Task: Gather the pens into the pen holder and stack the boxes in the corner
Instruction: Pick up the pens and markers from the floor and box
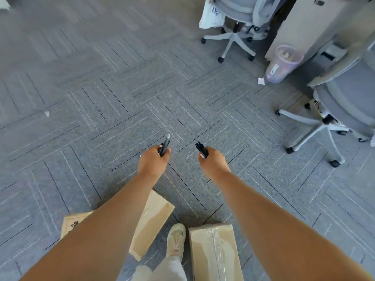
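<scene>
Dark plastic pens fill both fists. The left hand (153, 161) is curled tight around a small bundle of pens (164, 146), a grey barrel jutting up and away from the knuckles and a blue tip peeping out at the far-left side of the fist. The right hand (213, 161) is likewise clenched on a black bundle (202, 150) whose ends poke out towards the left and far side. Both bundles point their long axes away from the person, roughly parallel, the two hands level and near each other above the carpet (101, 98).

No pen holder shows anywhere in view, so which hand is nearer to it cannot be told; the coming move likely depends on finding it first.

Three cardboard boxes lie on the floor near the person's feet, well below the hands: a printed box (71, 224) at near left, a plain box (156, 216) partly hidden under the left forearm, and a taped box (213, 252) with glossy clear tape just right of a pale shoe (176, 240). They lie flat and unstacked. The carpet is grey, short-piled, in a herringbone of tiles. Grey office chairs (334, 110) stand at far right.
</scene>
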A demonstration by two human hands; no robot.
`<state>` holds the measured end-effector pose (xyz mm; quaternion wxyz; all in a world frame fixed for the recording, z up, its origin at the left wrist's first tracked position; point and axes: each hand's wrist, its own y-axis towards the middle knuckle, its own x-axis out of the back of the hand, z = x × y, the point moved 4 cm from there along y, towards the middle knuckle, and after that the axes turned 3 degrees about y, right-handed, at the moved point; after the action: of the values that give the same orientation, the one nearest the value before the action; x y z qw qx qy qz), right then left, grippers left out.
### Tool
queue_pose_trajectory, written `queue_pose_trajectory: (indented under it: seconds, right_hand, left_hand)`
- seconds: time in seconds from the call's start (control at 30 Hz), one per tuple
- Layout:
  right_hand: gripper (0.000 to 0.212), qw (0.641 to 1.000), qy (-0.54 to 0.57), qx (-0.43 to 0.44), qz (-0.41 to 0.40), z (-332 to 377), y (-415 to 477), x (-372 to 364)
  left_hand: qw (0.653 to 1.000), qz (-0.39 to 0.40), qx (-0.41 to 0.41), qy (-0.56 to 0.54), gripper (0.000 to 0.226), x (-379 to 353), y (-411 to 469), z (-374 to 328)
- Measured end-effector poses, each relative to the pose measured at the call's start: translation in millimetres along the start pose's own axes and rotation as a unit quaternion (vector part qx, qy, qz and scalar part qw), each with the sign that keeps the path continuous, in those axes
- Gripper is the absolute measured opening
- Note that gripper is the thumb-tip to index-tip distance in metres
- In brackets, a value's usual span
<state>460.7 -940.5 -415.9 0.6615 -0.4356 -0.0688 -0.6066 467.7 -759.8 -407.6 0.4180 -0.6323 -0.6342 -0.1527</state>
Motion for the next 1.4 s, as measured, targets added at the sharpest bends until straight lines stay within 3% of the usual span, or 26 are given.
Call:
queue_pose_trajectory:
  seconds: [0.37,0.8,1.1,1.3,1.4]
  right_hand:
    - [0.020,0.992,-0.063,0.062,0.088,115,90,-18]
    - [0.017,0.965,-0.142,0.140,0.170,170,161,-36]
    - [0.016,0.893,-0.217,0.281,0.277,211,219,-26]
    - [0.017,0.856,-0.251,0.308,0.330,225,235,-45]
    - [0.028,0.844,-0.265,0.306,0.351,231,243,-67]
  left_hand:
    - [0.992,-0.046,0.099,-0.056,0.039,81,84,19]
    - [0.975,-0.078,0.195,-0.069,0.020,97,127,29]
    - [0.912,-0.207,0.326,-0.140,0.023,88,146,8]
    - [0.879,-0.244,0.382,-0.147,0.024,81,140,19]
    - [0.861,-0.255,0.416,-0.145,0.026,78,135,39]
